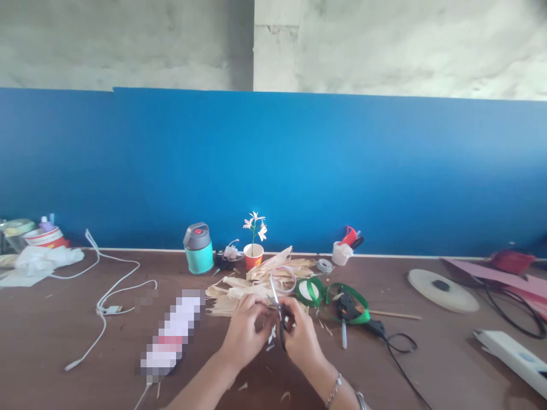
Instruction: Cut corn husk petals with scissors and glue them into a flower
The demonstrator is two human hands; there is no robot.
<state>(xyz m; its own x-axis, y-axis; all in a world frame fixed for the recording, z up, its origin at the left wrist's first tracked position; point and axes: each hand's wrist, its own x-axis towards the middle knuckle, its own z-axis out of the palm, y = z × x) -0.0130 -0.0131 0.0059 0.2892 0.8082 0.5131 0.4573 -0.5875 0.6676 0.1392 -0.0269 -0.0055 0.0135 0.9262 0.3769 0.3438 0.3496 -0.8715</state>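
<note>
- Soft, even daylight fills the room; shadows are faint.
- The brown wooden table (427, 364) shows no glare.
- A pixelated patch (171, 336) hides one object.
- Edges bend slightly.

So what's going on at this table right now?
A person is working at a brown table with both hands close together. The right hand holds scissors, and the left hand appears to pinch a small pale piece beside the blades. Just behind the hands lies a pile of dried husks, with green ribbon and a glue gun to the right. A red cup with a small white flower stands further back.
</note>
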